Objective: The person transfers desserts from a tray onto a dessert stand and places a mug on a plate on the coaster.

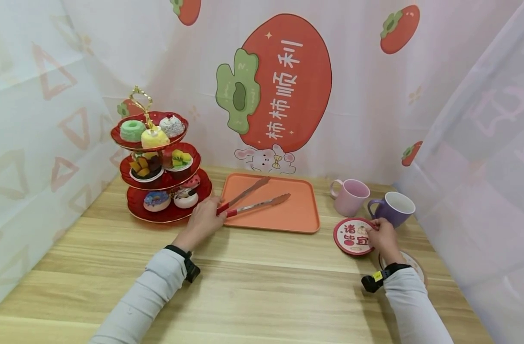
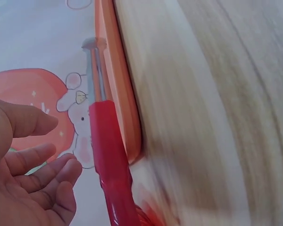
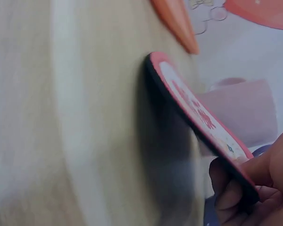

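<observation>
Over wood-grain tabletop (image 1: 266,286), my right hand (image 1: 385,240) pinches the red-rimmed coaster (image 1: 350,235) at a tilt; my left hand (image 1: 203,220), fingers loose, holds nothing beside the tongs (image 1: 254,206). I judge lifting begun, setting down remaining.

Tray (image 1: 288,216): we see plain orange.
Tongs (image 1: 257,205), on the tray: red handles, silvery arms.
Coaster (image 1: 351,237), right of the tray: pale face, red border, red characters.
Nearer mug (image 1: 352,198), right of the tray: pink.
Farther mug (image 1: 392,210), right of the tray: purple, white inside.
Stand (image 1: 171,179), left of the tray: we see red, gold-rimmed.
Bench (image 1: 270,286): streaked wood grain.
</observation>
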A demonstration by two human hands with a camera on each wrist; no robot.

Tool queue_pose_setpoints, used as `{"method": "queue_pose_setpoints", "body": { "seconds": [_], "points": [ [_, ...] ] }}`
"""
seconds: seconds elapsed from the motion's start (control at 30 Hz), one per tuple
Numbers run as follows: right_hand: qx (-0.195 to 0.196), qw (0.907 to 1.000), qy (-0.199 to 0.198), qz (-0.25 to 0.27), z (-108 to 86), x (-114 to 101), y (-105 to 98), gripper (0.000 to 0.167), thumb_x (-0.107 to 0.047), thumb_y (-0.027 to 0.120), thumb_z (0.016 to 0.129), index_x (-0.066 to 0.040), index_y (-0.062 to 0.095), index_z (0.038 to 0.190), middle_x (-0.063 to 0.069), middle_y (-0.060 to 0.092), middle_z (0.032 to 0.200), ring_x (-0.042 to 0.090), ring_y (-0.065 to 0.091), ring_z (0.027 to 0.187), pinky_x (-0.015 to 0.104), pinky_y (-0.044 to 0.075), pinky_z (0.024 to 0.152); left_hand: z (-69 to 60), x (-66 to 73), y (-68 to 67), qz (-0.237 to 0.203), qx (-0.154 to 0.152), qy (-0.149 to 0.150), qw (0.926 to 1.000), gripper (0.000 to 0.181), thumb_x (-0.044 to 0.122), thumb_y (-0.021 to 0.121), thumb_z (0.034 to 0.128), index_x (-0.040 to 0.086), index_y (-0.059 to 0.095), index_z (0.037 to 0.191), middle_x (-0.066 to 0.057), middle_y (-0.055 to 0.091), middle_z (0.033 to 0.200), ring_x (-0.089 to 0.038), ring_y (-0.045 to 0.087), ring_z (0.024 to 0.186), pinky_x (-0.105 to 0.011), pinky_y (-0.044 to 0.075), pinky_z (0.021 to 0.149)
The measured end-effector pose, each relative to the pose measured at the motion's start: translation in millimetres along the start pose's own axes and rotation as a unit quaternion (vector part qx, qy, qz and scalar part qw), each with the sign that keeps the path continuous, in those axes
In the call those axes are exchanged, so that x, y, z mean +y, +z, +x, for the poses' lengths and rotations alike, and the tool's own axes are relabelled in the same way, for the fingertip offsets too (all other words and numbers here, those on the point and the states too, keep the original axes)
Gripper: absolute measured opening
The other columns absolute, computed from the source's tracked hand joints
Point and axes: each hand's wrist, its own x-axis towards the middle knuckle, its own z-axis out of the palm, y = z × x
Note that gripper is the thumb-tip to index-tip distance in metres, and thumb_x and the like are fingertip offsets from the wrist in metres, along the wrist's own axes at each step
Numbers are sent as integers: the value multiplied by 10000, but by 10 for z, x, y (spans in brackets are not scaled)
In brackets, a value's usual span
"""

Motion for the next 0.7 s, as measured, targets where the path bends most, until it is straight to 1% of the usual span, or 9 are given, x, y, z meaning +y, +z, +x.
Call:
{"method": "queue_pose_setpoints", "body": {
  "seconds": [0.07, 0.17, 0.3, 0.37, 0.47, 0.53, 0.6, 0.63, 0.7],
  "points": [
    [-33, 9996, 10, 286, -5, -50, 3, 229, 9, 519, 882, 134, 468, 1067, 244, 534, 874, 180, 521, 619, 254, 444, 498, -6, 19, -6, -73, -49, 43, 10000, 350, 103, 674, 825, -37, 596, 1137, -173, 610, 986, -268, 527, 806, -418, 437, 719],
    [-86, 9983, -9, 584, -18, -136, 28, 246, -14, 518, 903, 127, 454, 1095, 261, 551, 930, 123, 512, 637, 231, 442, 518, -25, 53, -6, -174, -173, 167, 9996, 328, 87, 677, 806, -26, 611, 1107, -143, 623, 928, -232, 513, 736, -388, 424, 655],
    [-204, 9947, 43, 1003, -58, -259, 110, 253, -25, 520, 913, 114, 446, 1111, 248, 558, 951, 105, 512, 675, 223, 444, 541, -89, 140, 10, -627, -441, 270, 9967, 317, 62, 662, 800, -20, 621, 1104, -150, 634, 956, -206, 556, 755, -368, 451, 664],
    [-238, 9924, 79, 1208, -80, -315, 167, 245, -24, 529, 913, 107, 449, 1105, 221, 568, 926, 87, 511, 668, 219, 441, 540, -136, 202, 16, -938, -599, 221, 9935, 314, 67, 662, 807, -11, 623, 1109, -159, 630, 988, -206, 584, 797, -363, 475, 684],
    [-291, 9868, 132, 1585, -118, -404, 252, 235, -28, 532, 921, 96, 449, 1103, 163, 577, 877, 54, 513, 648, 209, 442, 537, -201, 293, 28, -1353, -846, 3, 9872, 304, 91, 667, 818, 23, 628, 1111, -144, 626, 1005, -210, 605, 839, -353, 492, 694],
    [-317, 9818, 156, 1864, -148, -473, 308, 227, -23, 528, 925, 93, 447, 1102, 126, 576, 853, 40, 516, 639, 201, 443, 536, -239, 343, 42, -1635, -1002, -102, 9814, 289, 90, 671, 825, 25, 630, 1104, -123, 620, 995, -208, 599, 858, -345, 493, 703],
    [-346, 9764, 133, 2126, -191, -552, 363, 220, -12, 520, 926, 93, 437, 1100, 98, 570, 837, 32, 520, 637, 197, 444, 537, -274, 388, 63, -1981, -1179, -202, 9729, 281, 79, 660, 835, 11, 627, 1106, -93, 615, 972, -199, 588, 867, -335, 490, 711],
    [-358, 9740, 112, 2232, -218, -596, 390, 217, -2, 518, 923, 94, 434, 1098, 91, 571, 834, 31, 520, 637, 196, 443, 534, -294, 411, 74, -2195, -1285, -241, 9668, 283, 70, 652, 843, -3, 620, 1115, -91, 612, 965, -199, 582, 871, -335, 489, 714],
    [-395, 9705, 50, 2379, -274, -689, 447, 210, 11, 519, 918, 98, 437, 1091, 98, 571, 829, 36, 525, 633, 194, 445, 533, -332, 458, 99, -2660, -1536, -324, 9511, 299, 61, 628, 866, -30, 595, 1148, -100, 603, 971, -207, 573, 879, -358, 490, 712]
  ]
}}
